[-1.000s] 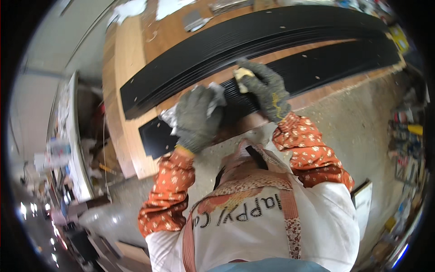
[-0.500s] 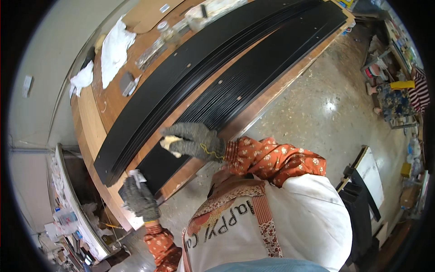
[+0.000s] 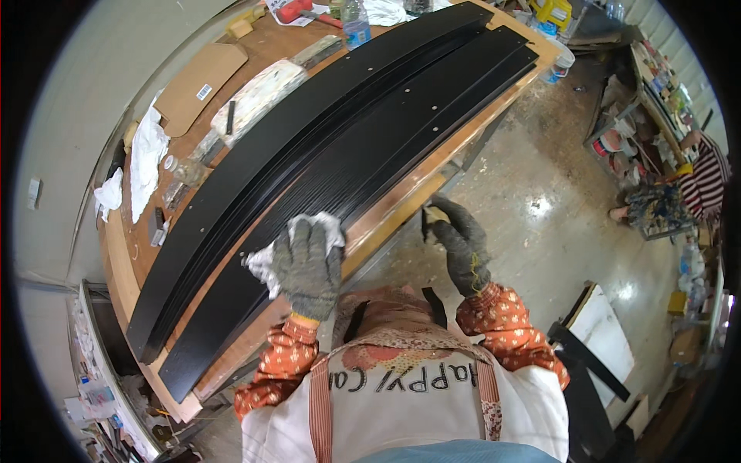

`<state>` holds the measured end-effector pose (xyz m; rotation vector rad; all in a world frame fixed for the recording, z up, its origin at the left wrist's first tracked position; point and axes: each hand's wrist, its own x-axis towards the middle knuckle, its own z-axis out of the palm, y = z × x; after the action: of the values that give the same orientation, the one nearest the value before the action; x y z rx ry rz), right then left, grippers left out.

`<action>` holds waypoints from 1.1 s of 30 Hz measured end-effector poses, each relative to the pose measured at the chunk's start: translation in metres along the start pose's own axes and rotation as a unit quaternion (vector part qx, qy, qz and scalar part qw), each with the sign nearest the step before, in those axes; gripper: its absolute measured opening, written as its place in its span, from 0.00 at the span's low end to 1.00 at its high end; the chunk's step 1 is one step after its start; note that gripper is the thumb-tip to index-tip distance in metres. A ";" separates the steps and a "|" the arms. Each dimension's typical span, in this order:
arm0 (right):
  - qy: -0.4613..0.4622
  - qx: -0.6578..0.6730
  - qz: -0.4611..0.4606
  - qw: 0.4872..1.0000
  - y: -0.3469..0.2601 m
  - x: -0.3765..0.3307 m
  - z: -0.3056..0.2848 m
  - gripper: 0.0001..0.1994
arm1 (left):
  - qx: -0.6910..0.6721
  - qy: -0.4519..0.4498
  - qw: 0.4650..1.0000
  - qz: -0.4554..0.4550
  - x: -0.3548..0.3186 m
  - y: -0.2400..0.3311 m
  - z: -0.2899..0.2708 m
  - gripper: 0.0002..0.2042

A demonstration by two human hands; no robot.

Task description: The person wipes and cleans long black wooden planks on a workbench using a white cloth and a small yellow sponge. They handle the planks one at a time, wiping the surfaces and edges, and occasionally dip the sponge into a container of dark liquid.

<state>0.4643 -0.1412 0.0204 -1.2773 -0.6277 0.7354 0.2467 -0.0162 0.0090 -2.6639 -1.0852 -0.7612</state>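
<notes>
My left hand (image 3: 307, 270), in a grey knit glove, presses a crumpled white cloth (image 3: 270, 270) onto the nearer black board (image 3: 363, 166). That long panel has a grained surface and several small light spots. My right hand (image 3: 461, 245), gloved alike, is off the table's near edge, above the floor. Its fingers are curled with a small dark, thin piece (image 3: 424, 224) at the fingertips; its kind is unclear. Beyond the nearer board lies a second, curved black board (image 3: 255, 166) with ridges along its inner edge.
Both boards lie on a wooden table (image 3: 185, 166). Along its far side are brown cardboard (image 3: 202, 85), a white block (image 3: 262, 92), a plastic bottle (image 3: 356, 27), a red-headed mallet (image 3: 297, 11) and white rags (image 3: 147, 158). A person in stripes (image 3: 704, 181) sits far right.
The view has shifted along the table. My left hand and the cloth moved from the board's near-left end toward its middle. My right hand left the board and now hangs beside the table.
</notes>
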 end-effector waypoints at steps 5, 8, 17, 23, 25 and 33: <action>0.035 -0.041 -0.036 0.998 0.007 0.009 -0.049 0.22 | -0.062 -0.043 0.994 0.080 0.062 0.021 0.032 0.19; 0.078 -0.043 -0.018 0.996 -0.007 0.020 -0.088 0.21 | -0.183 0.088 0.976 0.077 0.089 0.021 0.055 0.18; 0.183 -0.067 -0.053 0.979 0.000 0.112 -0.160 0.22 | -0.031 0.010 0.985 -0.168 0.138 0.011 0.089 0.17; 0.097 -0.128 -0.075 0.984 -0.042 0.209 -0.202 0.22 | -0.111 0.037 0.985 -0.124 0.195 0.076 0.126 0.16; 0.107 -0.122 -0.077 0.984 -0.043 0.244 -0.220 0.22 | -0.241 0.051 0.962 -0.118 0.221 0.101 0.131 0.16; -0.138 -0.117 -0.097 0.979 -0.044 0.349 -0.205 0.19 | 0.001 0.096 0.993 -0.068 0.162 0.094 0.125 0.22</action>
<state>0.8463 0.0003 0.0305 -1.3144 -1.0761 0.6964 0.4588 0.0558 -0.0110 -2.4717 -1.2233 -1.0167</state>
